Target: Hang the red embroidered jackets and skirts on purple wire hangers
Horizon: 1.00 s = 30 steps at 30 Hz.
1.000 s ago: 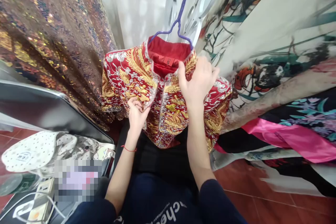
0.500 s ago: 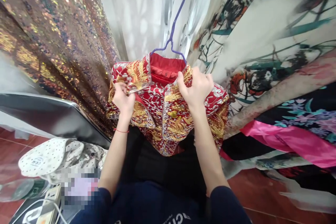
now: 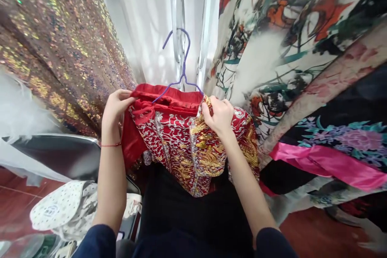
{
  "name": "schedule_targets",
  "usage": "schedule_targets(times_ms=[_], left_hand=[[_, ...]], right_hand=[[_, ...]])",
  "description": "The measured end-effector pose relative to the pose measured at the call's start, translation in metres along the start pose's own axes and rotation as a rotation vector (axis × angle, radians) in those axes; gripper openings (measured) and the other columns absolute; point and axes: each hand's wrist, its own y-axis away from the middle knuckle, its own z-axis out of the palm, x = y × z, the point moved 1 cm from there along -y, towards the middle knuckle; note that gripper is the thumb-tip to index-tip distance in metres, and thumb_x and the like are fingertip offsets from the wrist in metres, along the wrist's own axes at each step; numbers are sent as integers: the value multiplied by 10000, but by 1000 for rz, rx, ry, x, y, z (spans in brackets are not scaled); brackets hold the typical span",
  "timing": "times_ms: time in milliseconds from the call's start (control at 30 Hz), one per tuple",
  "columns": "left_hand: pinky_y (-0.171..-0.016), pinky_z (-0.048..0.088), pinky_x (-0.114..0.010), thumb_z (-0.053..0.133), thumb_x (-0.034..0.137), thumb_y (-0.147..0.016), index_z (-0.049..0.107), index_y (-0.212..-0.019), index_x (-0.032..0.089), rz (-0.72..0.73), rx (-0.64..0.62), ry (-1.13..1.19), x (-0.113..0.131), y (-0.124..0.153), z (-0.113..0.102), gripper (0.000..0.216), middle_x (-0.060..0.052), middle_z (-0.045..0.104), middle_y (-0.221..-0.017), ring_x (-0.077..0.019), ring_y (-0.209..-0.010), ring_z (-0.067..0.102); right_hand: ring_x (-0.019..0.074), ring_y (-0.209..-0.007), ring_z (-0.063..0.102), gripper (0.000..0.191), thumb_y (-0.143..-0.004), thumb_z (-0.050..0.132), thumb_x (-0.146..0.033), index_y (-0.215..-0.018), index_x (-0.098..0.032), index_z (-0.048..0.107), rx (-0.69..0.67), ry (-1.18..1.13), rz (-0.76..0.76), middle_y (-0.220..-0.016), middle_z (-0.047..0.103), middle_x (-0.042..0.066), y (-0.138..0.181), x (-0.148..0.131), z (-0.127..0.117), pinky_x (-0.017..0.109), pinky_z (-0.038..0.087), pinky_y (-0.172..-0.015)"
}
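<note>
A red jacket (image 3: 178, 145) with gold and silver embroidery hangs in front of me over my lap, its plain red lining showing along the collar and left side. Inside its neck sits a purple wire hanger (image 3: 185, 62), hook upward. My left hand (image 3: 116, 105) grips the turned-back edge of the left front panel, fingertips partly hidden behind the cloth. At the right side of the collar, my right hand (image 3: 219, 115) is closed on the embroidered edge, thumb on top.
Sequined fabric (image 3: 60, 28) hangs at the left, a floral-print cloth (image 3: 290, 20) at the right. A dark chair back (image 3: 60, 155) stands at lower left, near a dotted white cloth item (image 3: 57, 205). A pink satin band (image 3: 329, 165) crosses dark flowered fabric.
My left hand has moved left and folded the left front panel outward, exposing red lining. The hanger appears lower and farther left in view. My right hand keeps its hold at the collar.
</note>
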Motion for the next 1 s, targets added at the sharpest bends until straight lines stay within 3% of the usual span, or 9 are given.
schedule_targets(times_ms=[67,133,233,300,433,500,600,833,1000], left_hand=[[-809,551,-352,678,326,-778,661,-951,168,145,-22,38,17,13,14,235,-83,723,-923,-182,-826,676],[-902,534,-362,584,381,-880,662,-981,185,384,40,-38,39,35,36,234,-100,728,-1013,-184,-934,678],[-1033,469,-439,613,411,-885,606,-1192,171,709,156,-255,70,67,77,389,-139,686,-1219,-248,-1167,625],[-1100,410,-464,574,400,-925,567,-1290,177,830,197,-335,85,80,102,428,-162,608,-1381,-275,-1330,536],[-1146,332,-506,475,494,-979,608,-1279,209,1014,-9,-451,105,88,138,436,-139,601,-1414,-311,-1417,460],[-1116,347,-538,442,596,-966,635,-1228,166,1005,-80,-492,109,89,148,539,-173,627,-1361,-362,-1420,441],[-1099,349,-565,360,626,-983,652,-1176,148,922,-92,-511,110,91,154,592,-202,613,-1362,-392,-1443,394],[-1152,286,-604,318,665,-973,583,-1337,113,847,-137,-540,103,90,155,713,-252,484,-1505,-408,-1494,323],[-1211,214,-607,318,612,-993,528,-1423,73,795,-161,-562,104,96,154,721,-250,414,-1568,-392,-1534,262]], right_hand=[[176,-592,506,321,-992,355,-384,-757,-220,501,-30,9,-13,-618,601,20,3,1,-2,330,340,-707],[184,-616,518,332,-1000,348,-392,-779,-213,519,-53,32,-2,-645,617,32,6,-1,-4,335,332,-719],[196,-649,540,372,-1025,321,-403,-802,-205,545,-106,69,24,-677,639,49,7,-7,-8,341,320,-739],[206,-678,566,392,-1041,300,-395,-831,-195,564,-163,91,27,-714,665,67,6,-9,-13,343,316,-748],[224,-737,619,367,-1049,310,-351,-923,-184,612,-320,129,32,-829,733,93,4,-8,-35,324,303,-710],[217,-742,631,357,-1046,333,-349,-943,-200,641,-372,121,31,-867,753,80,7,-4,-50,307,293,-676],[199,-720,630,406,-1049,348,-400,-889,-213,670,-354,119,23,-835,753,63,19,5,-74,291,293,-654],[161,-569,530,486,-1030,371,-480,-797,-189,683,-166,320,95,-666,683,62,53,4,-132,288,260,-598],[132,-512,424,488,-971,438,-544,-697,-195,641,64,194,225,-560,537,13,75,-12,-196,301,285,-553]])
